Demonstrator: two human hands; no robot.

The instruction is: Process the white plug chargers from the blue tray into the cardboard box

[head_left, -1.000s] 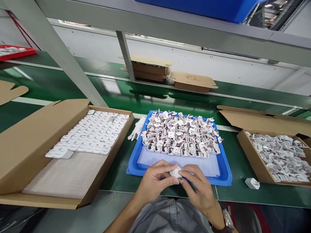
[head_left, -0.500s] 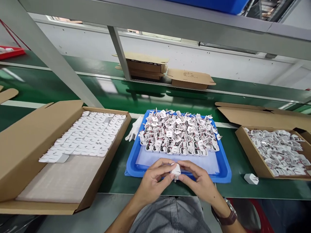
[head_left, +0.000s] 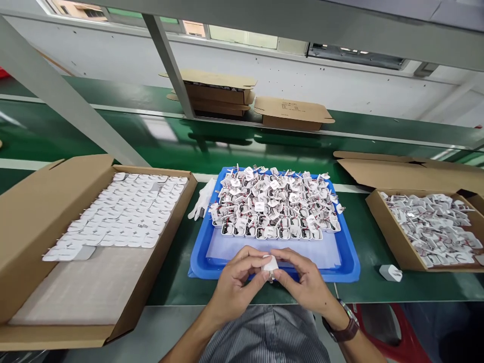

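Between my two hands is a small white plug adapter (head_left: pixel 269 264), its metal prongs pointing down toward me. The fingers and thumb of my left hand (head_left: pixel 239 275) pinch it from the left. From the right, my right hand (head_left: pixel 304 278) grips the same adapter, thumb near the prong end. Both hands are over the front rim of a blue tray (head_left: pixel 350 267). Inside that tray stand rows of open white adapter housings (head_left: pixel 270 232), with pronged covers hanging on red and black wires.
A cardboard box (head_left: pixel 109 330) at left holds rows of closed white adapters (head_left: pixel 124 212). Another cardboard box (head_left: pixel 393 234) at right holds loose pronged covers (head_left: pixel 434 227). A single adapter (head_left: pixel 390 273) lies beside it. A white glove (head_left: pixel 202 200) lies left of the tray.
My right thumb has come in against the adapter near its prongs, and both hands stay closed on it. The whole view has shifted slightly.
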